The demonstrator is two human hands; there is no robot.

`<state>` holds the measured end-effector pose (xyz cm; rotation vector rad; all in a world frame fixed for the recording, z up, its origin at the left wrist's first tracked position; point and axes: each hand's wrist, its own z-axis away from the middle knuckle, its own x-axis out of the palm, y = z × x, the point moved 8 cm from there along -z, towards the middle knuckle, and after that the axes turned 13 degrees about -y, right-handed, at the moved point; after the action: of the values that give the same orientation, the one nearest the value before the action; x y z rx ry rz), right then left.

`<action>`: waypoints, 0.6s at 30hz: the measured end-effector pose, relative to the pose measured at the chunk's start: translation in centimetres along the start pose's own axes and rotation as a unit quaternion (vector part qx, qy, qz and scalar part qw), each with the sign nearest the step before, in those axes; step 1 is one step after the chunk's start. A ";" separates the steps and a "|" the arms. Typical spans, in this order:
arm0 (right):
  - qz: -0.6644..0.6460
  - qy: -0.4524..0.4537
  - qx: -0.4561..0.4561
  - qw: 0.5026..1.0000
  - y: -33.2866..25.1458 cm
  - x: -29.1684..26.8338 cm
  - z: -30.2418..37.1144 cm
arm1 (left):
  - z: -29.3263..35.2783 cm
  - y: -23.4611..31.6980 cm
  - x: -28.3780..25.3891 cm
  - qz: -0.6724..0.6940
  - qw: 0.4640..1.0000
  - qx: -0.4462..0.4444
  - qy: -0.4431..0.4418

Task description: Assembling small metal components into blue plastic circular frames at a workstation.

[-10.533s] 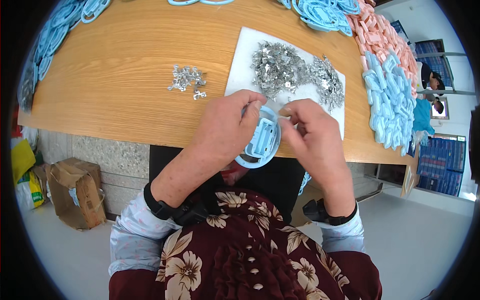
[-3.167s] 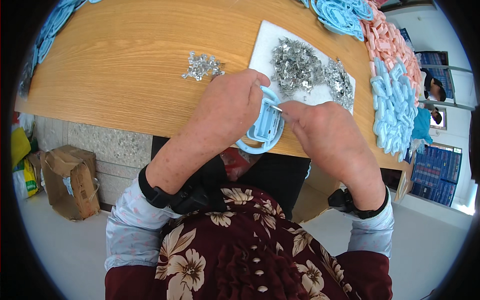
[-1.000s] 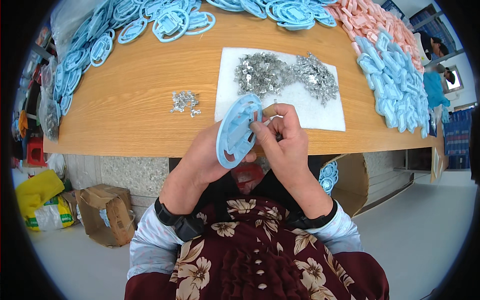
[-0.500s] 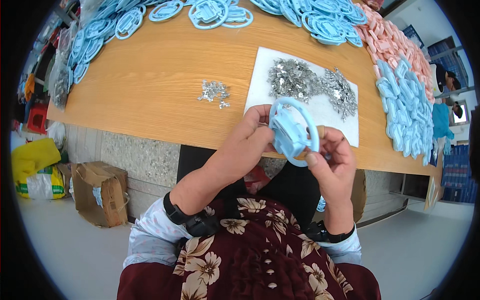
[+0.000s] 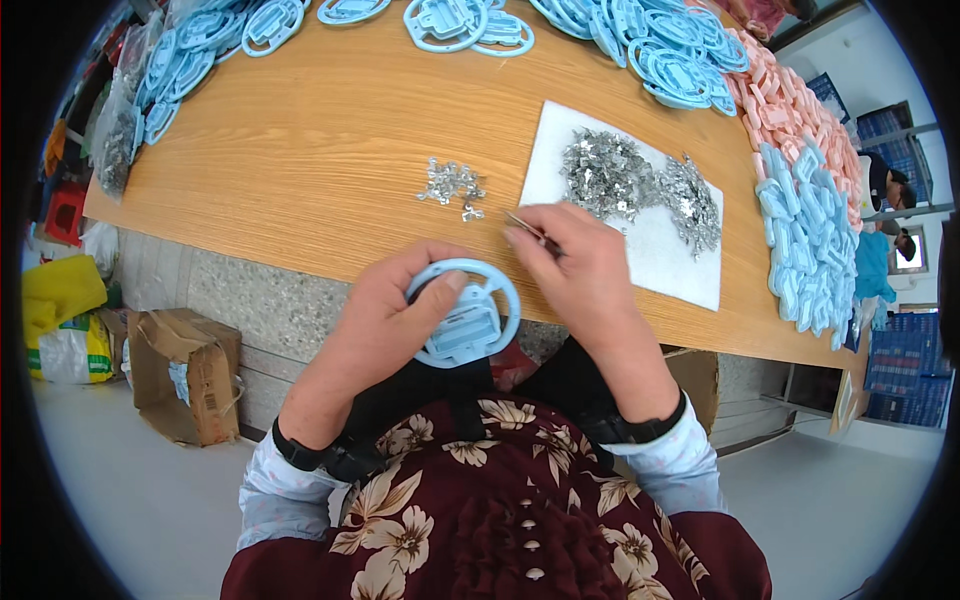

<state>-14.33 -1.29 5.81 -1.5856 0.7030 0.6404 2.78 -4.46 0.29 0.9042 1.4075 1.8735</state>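
Note:
My left hand (image 5: 385,305) grips a light-blue plastic toy steering wheel (image 5: 468,332) by its rim, thumb across the front. The wheel is held just off the table's near edge, above my lap, its moulded centre facing up. Pinched in my right hand (image 5: 585,265) is a thin pointed metal tool, probably tweezers (image 5: 522,222), its tip directed left. That tip is close to a small cluster of shiny metal pieces (image 5: 452,183) on the wooden table. My fingers hide most of the tool.
A white foam sheet (image 5: 545,150) bears two heaps of small metal pieces (image 5: 608,170). More blue wheels (image 5: 447,22) line the table's far side. Pink parts (image 5: 790,95) and pale-blue parts (image 5: 797,235) are piled at right. A cardboard box (image 5: 185,375) stands on the floor at left.
My right hand has let go of the wheel and moved up and left toward the small metal cluster, tool showing. My left hand has carried the wheel left and lower, turning it face up.

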 end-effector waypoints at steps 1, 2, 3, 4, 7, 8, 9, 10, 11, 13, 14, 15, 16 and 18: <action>0.042 0.000 0.004 0.999 -0.2 0.8 -0.9 | 0.2 -0.1 -0.3 0.011 1.000 0.002 0.011; 0.085 0.000 0.008 0.996 -0.4 1.6 -1.6 | 0.5 -0.1 -0.6 0.022 1.000 0.004 0.023; 0.130 -0.005 0.014 0.991 -0.6 2.3 -2.2 | 0.7 -0.1 -0.9 0.033 0.999 0.006 0.034; 0.151 -0.012 0.018 0.988 -0.6 2.7 -2.5 | 0.6 -0.1 -1.1 0.022 0.999 0.007 0.039; 0.182 -0.016 0.021 0.983 -0.5 3.5 -3.1 | 0.5 -0.3 -1.6 0.006 0.999 0.003 0.050; 0.174 -0.005 0.019 0.985 -0.3 3.2 -3.0 | 0.4 -0.3 -1.6 0.011 0.999 -0.001 0.048; 0.167 0.006 0.018 0.986 -0.1 2.8 -2.8 | 0.3 -0.3 -1.6 0.016 0.999 -0.006 0.046; 0.114 -0.003 0.029 0.993 0.4 2.4 -2.6 | 0.0 -0.2 -1.7 0.002 0.999 -0.007 0.044; 0.061 -0.011 0.038 0.997 0.8 1.9 -2.5 | -0.2 0.0 -1.7 -0.013 0.999 -0.006 0.044; 0.006 -0.024 0.022 0.999 0.9 0.9 -2.0 | -0.9 0.4 -1.5 -0.032 0.999 -0.005 0.035; -0.013 -0.025 0.021 0.999 0.5 0.4 -1.7 | -1.3 0.8 -1.2 -0.039 0.999 -0.005 0.028; -0.032 -0.025 0.021 0.999 -0.1 -0.2 -1.3 | -1.7 1.0 -1.0 -0.045 0.999 -0.005 0.022; -0.052 -0.025 0.021 0.998 -0.4 -0.7 -1.1 | -2.2 1.1 -0.5 -0.028 1.000 0.005 0.006; -0.049 -0.036 -0.017 0.998 -1.2 -1.1 -0.7 | -3.1 1.2 0.4 0.003 0.999 0.025 -0.029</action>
<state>-14.18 -1.82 7.50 -1.6094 0.5612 0.6365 -0.11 -6.11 0.94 0.9793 1.4239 1.8093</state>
